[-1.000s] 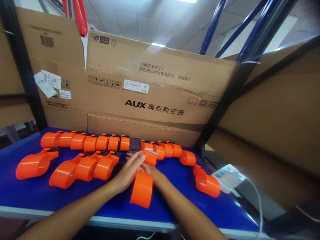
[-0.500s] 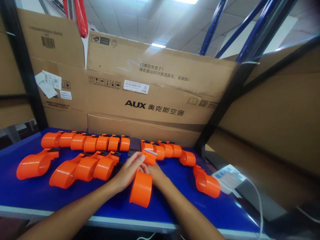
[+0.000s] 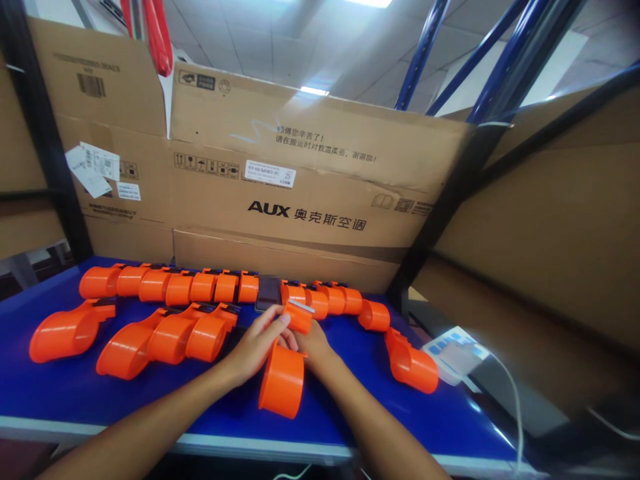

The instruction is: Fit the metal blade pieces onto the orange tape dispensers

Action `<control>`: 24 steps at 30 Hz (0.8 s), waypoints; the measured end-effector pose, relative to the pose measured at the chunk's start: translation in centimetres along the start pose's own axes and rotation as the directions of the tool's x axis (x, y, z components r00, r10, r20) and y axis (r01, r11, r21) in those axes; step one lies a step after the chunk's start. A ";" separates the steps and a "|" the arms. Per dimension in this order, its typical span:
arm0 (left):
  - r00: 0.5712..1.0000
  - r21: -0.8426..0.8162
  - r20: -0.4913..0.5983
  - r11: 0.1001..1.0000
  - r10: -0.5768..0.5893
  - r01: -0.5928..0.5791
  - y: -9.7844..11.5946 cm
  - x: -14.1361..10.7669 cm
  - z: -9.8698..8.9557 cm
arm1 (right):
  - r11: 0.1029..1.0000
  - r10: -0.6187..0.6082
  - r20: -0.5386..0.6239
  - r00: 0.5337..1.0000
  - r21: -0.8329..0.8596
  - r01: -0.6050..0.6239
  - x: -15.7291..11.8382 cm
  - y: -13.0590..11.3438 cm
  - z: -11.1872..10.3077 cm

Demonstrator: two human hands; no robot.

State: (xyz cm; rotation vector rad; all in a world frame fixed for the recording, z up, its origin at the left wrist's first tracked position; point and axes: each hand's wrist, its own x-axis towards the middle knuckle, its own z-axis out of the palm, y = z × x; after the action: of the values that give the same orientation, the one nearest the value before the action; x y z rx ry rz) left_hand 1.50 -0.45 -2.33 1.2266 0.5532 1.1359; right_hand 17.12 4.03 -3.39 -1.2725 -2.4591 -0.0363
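Orange piece [image 3: 283, 383] is just below centre frame, left hand [image 3: 260, 340] wrapped on it; right hand [image 3: 313, 339] mostly hidden, can't tell its grip. Basically nothing's shifted this past second, so handling's probably paused. Blue tabletop [image 3: 65, 393] below.

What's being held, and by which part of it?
An orange ring-shaped piece, held near its top by the left hand. The right hand is partly hidden; its hold can't be told.
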 end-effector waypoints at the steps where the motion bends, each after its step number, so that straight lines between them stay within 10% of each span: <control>1: 1.000 -0.005 -0.009 1.000 -0.001 0.001 0.0 0.0 0.0 | 0.999 -0.001 0.019 1.000 -0.044 0.002 -0.1 -0.2 -0.3; 10: 0.982 -0.045 -0.180 0.996 0.065 -0.074 0.6 0.3 -0.6 | 0.969 0.214 -0.202 0.956 0.169 -0.181 -0.3 0.7 -3.7; 16: 0.964 -0.012 -0.262 0.999 0.042 -0.046 0.5 0.5 -0.9 | 0.923 0.154 -0.493 0.856 0.381 0.053 -0.6 1.6 -5.2; 24: 0.971 0.021 -0.240 1.000 0.020 -0.016 -0.2 0.7 -1.3 | 0.942 0.001 -0.491 0.871 0.294 0.164 -1.2 0.4 -5.4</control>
State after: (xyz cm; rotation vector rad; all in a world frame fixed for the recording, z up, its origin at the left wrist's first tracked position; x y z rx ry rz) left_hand 0.81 0.78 -2.78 1.1186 0.7380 1.3069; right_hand 19.74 2.34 1.19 -0.8805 -1.9777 0.0270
